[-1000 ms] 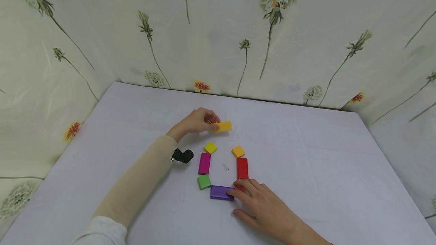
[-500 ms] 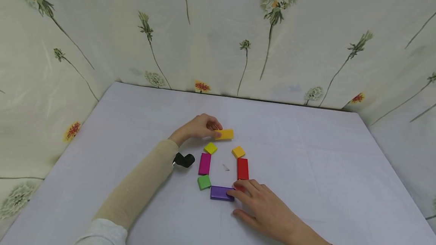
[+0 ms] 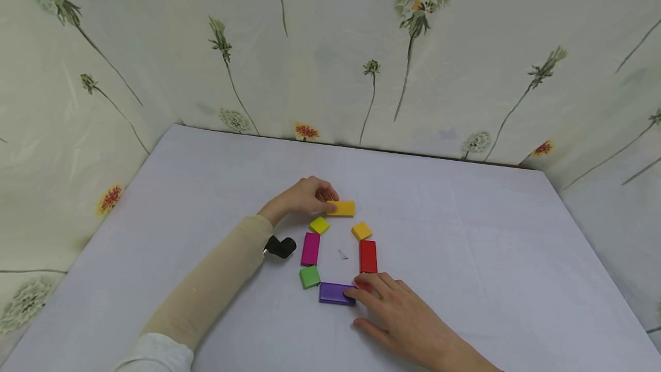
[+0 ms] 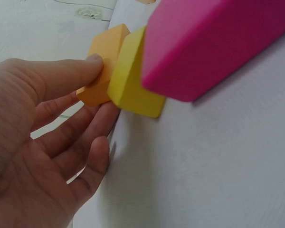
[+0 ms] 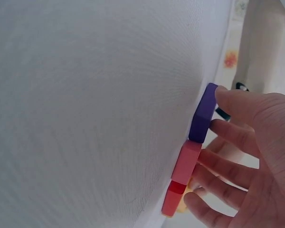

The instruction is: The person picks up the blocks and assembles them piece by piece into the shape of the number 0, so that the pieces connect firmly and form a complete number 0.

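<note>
In the head view my left hand (image 3: pixel 304 195) pinches a yellow-orange rectangular block (image 3: pixel 342 208) at its left end, at the far side of a ring of blocks. The left wrist view shows the thumb on that block (image 4: pixel 111 47), beside the small yellow block (image 4: pixel 135 80). My right hand (image 3: pixel 400 309) lies at the near right with loosely spread fingers, its index fingertip on the purple block (image 3: pixel 333 293). Its fingers partly cover a pinkish-red block (image 5: pixel 186 162) between the purple and red blocks.
Also in the ring are a magenta block (image 3: pixel 310 249), a green square block (image 3: pixel 310 276), a red block (image 3: pixel 368 256) and a small orange block (image 3: pixel 361 231). A tiny scrap (image 3: pixel 342 254) lies inside. Flower-patterned cloth (image 3: pixel 330 62) hangs behind the white table (image 3: pixel 465 234).
My left hand has brought the yellow-orange block nearer and slightly right, close to the small yellow block. The right hand has stayed in place.
</note>
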Demonstrator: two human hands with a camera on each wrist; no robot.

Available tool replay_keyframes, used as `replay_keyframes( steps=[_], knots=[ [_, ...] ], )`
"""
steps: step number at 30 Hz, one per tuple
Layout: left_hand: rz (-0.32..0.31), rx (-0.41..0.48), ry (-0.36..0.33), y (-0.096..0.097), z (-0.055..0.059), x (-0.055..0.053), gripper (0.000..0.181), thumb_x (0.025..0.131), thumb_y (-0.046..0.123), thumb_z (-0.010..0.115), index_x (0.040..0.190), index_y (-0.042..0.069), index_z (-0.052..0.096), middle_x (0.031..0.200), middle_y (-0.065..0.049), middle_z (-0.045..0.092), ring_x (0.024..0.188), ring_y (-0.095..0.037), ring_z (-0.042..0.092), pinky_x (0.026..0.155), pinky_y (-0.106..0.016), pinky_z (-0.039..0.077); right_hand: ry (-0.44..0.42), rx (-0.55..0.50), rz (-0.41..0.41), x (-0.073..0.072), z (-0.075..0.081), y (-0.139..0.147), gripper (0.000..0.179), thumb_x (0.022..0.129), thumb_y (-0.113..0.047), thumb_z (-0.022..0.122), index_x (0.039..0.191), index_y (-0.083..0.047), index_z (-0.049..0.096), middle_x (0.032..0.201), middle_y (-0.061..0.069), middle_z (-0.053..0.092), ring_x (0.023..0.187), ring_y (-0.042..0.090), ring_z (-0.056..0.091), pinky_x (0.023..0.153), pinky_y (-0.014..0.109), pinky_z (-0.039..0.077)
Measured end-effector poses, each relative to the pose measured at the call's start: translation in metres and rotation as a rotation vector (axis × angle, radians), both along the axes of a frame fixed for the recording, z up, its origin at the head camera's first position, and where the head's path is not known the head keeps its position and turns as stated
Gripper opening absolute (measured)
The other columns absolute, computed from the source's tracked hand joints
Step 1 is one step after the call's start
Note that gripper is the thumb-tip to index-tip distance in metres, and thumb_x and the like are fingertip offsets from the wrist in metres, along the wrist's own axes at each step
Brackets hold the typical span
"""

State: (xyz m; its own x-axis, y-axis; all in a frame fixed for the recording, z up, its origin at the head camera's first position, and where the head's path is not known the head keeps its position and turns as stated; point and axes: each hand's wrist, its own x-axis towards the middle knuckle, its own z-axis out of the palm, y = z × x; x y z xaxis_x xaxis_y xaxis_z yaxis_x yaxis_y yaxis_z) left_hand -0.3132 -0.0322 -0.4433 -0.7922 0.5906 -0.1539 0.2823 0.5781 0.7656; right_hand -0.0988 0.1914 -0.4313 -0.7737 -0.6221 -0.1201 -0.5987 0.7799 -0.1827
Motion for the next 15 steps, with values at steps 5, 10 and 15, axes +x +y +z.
replay_keyframes(
  steps=[5,10,15],
  knots=[
    [0.022,-0.028,0.011,0.0012,-0.0012,0.002,0.02,0.091,0.021,0.071,0.108,0.009,0.072,0.096,0.001,0.067,0.089,-0.018,0.058,0.08,-0.027,0.049,-0.007,-0.003,-0.001,0.0002,0.0,0.0008,0.05,0.093,-0.05,0.062,0.137,-0.027,0.056,0.135,0.0,0.049,0.12,0.017,0.044,0.095,0.042,0.047],
    [0.025,-0.054,0.003,0.0022,-0.0013,0.0027,0.022,0.092,0.023,0.071,0.109,0.01,0.073,0.096,0.001,0.067,0.089,-0.018,0.058,0.078,-0.027,0.049,-0.005,-0.004,0.001,0.0002,-0.0003,0.0008,0.049,0.093,-0.05,0.061,0.137,-0.027,0.056,0.135,-0.001,0.049,0.119,0.017,0.045,0.094,0.041,0.047],
    [0.004,-0.066,0.008,0.0027,-0.0024,0.0026,0.023,0.093,0.023,0.069,0.111,0.009,0.073,0.099,0.001,0.067,0.09,-0.017,0.058,0.08,-0.026,0.049,0.006,-0.014,0.0,0.0003,-0.0006,0.0007,0.049,0.093,-0.049,0.062,0.137,-0.028,0.056,0.136,-0.001,0.049,0.119,0.016,0.045,0.094,0.041,0.047]
  ],
)
